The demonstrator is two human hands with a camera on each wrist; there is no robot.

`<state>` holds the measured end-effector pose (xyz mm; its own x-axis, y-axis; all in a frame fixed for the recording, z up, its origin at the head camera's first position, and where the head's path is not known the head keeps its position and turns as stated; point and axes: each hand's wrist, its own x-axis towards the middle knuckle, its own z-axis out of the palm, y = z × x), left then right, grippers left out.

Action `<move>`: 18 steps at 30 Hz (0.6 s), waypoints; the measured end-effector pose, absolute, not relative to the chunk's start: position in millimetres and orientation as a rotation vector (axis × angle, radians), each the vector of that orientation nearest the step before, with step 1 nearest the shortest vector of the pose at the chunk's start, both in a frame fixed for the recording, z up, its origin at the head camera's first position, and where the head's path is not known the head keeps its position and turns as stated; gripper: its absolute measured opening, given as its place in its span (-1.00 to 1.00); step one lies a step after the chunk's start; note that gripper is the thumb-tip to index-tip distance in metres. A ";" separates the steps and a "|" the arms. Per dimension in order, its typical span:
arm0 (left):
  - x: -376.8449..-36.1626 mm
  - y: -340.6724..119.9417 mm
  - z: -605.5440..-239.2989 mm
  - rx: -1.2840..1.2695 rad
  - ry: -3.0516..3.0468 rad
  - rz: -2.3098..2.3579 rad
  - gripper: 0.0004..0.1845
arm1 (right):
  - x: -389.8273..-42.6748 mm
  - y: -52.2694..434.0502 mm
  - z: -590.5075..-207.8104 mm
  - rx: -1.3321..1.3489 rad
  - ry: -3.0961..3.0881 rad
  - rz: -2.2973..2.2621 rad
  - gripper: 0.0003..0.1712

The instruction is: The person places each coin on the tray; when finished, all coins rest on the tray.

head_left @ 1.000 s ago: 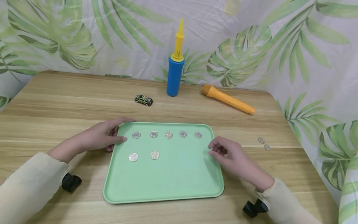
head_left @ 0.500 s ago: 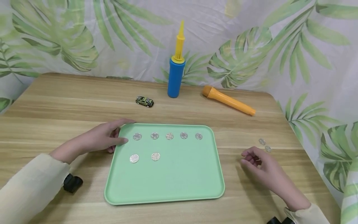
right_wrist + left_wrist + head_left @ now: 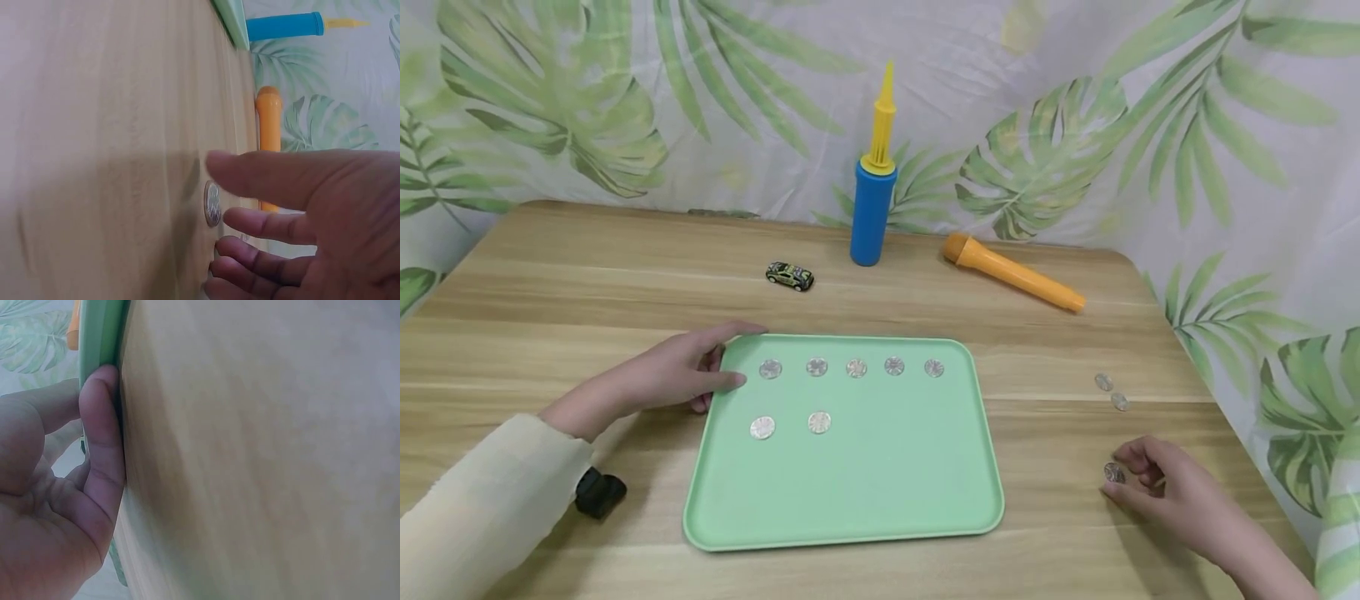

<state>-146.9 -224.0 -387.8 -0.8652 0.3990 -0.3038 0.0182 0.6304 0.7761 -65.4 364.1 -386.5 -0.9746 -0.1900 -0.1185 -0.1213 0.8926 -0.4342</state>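
Note:
A light green tray (image 3: 865, 475) lies on the wooden table with several silver coins in it, a row (image 3: 856, 367) along its far side and two (image 3: 762, 427) below at the left. My left hand (image 3: 688, 367) rests on the tray's far left corner, thumb over the rim and fingers fairly straight. In the left wrist view a finger (image 3: 100, 437) presses against the tray edge (image 3: 100, 331). My right hand (image 3: 1157, 483) is low on the table to the right of the tray. Its curled thumb and forefinger pinch a coin (image 3: 1114, 473) (image 3: 212, 204) at the table surface.
Two loose coins (image 3: 1103, 382) (image 3: 1120, 402) lie on the table beyond my right hand. A blue and yellow hand pump (image 3: 871, 212) stands at the back, an orange tube (image 3: 1011, 273) lies to its right and a toy car (image 3: 789, 276) to its left. A leaf-print cloth hangs behind.
My right hand has moved from the tray's right edge out to the right and toward me, down to the table, where a coin now shows at its fingertips. The left hand has stayed put.

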 end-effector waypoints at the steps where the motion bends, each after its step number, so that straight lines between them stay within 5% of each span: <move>1: -147.0 -224.0 -388.0 0.330 2.401 1.135 -0.24 | -64.6 365.5 -386.3 -0.218 2.883 -0.631 -0.60; 18: -145.6 -224.4 -387.4 0.341 2.411 1.105 -0.26 | -61.5 365.2 -390.0 -0.180 2.887 -0.645 -0.74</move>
<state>-145.6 -224.4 -387.4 -0.8618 0.4039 -0.3069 0.0310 0.6458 0.7629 -61.5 365.2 -390.0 -0.9768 -0.1560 -0.1465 -0.0788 0.8987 -0.4313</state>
